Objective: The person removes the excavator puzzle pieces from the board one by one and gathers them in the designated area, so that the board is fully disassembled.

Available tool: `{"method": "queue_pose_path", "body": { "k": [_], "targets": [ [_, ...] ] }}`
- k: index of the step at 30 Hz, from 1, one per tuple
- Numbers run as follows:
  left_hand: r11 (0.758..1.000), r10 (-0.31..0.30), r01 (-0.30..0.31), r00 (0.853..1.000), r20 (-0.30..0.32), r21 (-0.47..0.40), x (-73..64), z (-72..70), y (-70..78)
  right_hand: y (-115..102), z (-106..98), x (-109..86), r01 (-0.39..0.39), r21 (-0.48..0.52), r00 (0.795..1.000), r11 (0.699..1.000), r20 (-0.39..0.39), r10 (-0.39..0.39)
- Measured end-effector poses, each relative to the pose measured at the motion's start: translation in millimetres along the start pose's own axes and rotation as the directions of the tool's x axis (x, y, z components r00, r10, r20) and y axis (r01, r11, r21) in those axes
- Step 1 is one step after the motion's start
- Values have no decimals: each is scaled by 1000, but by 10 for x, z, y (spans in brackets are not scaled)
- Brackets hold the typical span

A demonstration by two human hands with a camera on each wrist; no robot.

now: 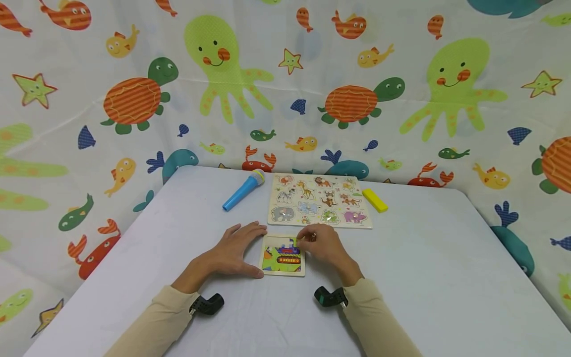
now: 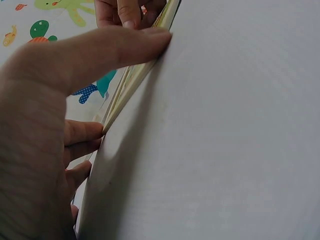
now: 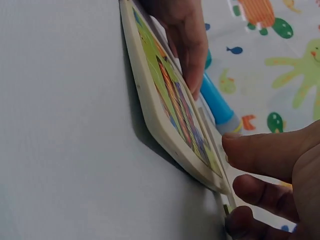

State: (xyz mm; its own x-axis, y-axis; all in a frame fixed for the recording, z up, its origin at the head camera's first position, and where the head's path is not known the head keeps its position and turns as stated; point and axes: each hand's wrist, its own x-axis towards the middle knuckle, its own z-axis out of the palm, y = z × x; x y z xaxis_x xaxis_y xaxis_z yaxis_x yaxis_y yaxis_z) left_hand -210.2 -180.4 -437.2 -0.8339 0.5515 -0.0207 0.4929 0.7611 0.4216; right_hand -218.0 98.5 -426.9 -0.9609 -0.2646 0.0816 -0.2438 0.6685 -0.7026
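Note:
A small square wooden jigsaw puzzle [image 1: 283, 265] with a tracked-vehicle picture lies on the table; bare wood shows along its top. My left hand [image 1: 235, 250] holds its left side, thumb at the near corner and fingertips at the far one. The left thumb [image 2: 145, 44] presses the frame's edge in the left wrist view. Over the puzzle's upper right corner, my right hand [image 1: 324, 244] has curled fingers, with a small puzzle piece [image 1: 314, 237] apparently among them, mostly hidden. In the right wrist view, the right thumb [image 3: 265, 152] is just beyond the puzzle frame [image 3: 150, 112].
Behind the puzzle lies a larger wooden animal peg board [image 1: 319, 202]. A blue toy microphone [image 1: 243, 192] is at its left and a yellow block [image 1: 374, 200] at its right. The white table [image 1: 437, 277] meets a cloth printed with sea animals [image 1: 285, 99].

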Motion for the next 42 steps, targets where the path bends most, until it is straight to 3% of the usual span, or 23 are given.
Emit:
{"method": "queue_pose_path", "body": {
  "k": [17,42],
  "targets": [
    [1000,-14,14,1000,18,10,-10,-18,0,-128,136,1,37,-161,995,986,101,-20],
    [1000,-2,2,1000,0,-10,-5,-3,-8,-250,161,-58,-17,-154,996,988,80,30]
  ]
}}
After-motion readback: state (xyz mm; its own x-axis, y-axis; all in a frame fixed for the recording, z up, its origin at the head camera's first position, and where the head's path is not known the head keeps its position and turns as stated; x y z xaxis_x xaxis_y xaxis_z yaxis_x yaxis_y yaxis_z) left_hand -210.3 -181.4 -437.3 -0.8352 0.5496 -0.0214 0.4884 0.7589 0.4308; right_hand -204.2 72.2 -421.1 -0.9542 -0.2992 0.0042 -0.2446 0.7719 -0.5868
